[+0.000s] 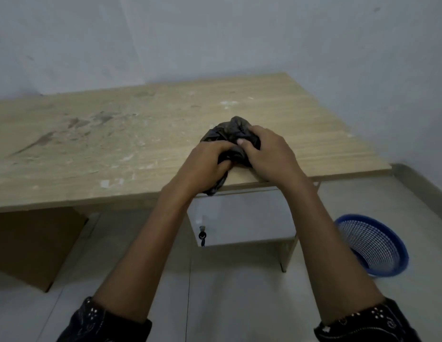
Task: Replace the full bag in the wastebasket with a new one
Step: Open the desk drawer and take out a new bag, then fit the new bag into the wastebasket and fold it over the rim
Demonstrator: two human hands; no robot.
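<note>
A crumpled black plastic bag (233,130) rests on the wooden desk (116,144) near its front edge. My left hand (205,162) grips the bag's near left part, and a strip of it hangs down past the desk edge. My right hand (267,150) clutches the bag's right side, thumb pressed into the plastic. A blue mesh wastebasket (374,245) stands on the floor at the right, beside the desk, with no bag in it that I can see.
The desk stands against a pale wall. Under it hangs a white drawer unit (242,218) with a key in its lock (202,234). A brown side panel (34,243) is at the lower left. Light floor tiles lie below.
</note>
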